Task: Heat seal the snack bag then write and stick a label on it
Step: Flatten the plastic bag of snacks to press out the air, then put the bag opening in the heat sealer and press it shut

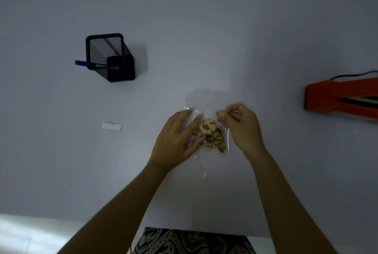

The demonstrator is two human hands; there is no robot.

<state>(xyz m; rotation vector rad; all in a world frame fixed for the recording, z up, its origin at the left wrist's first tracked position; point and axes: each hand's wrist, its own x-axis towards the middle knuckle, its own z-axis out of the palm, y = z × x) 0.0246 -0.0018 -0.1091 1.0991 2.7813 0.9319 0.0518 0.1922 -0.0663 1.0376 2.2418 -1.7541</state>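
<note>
A: What are the hands doing right now?

B: The left hand [176,137] is lying with fingers spread and straight, pressing flat on the clear plastic snack bag [206,131] at the middle of the pale counter [204,28]. The right hand [239,126] is curling its fingers and pinching the bag's film at about one o'clock from the snacks.

A: And inside the bag?

B: Tan, dark-speckled round biscuits [210,133] are sitting bunched between the two hands. The bag's open end seems to be pointing toward twelve o'clock, empty and flat.

A: Which step is this?

B: I'm judging it as preparing the bag for sealing; the mouth looks not yet sealed, though the film is too faint to be sure.

A: What's around?

B: At three o'clock the orange heat sealer [343,100] is sitting with its arm raised. At nine o'clock a small white label strip [111,126] is lying well apart. At ten o'clock a black mesh pen holder [111,57] is standing with a blue-capped pen [86,64] poking out.

A: Next move?

B: Probably carrying the bag to the sealer, keeping the biscuits away from the mouth and the film smooth.
</note>
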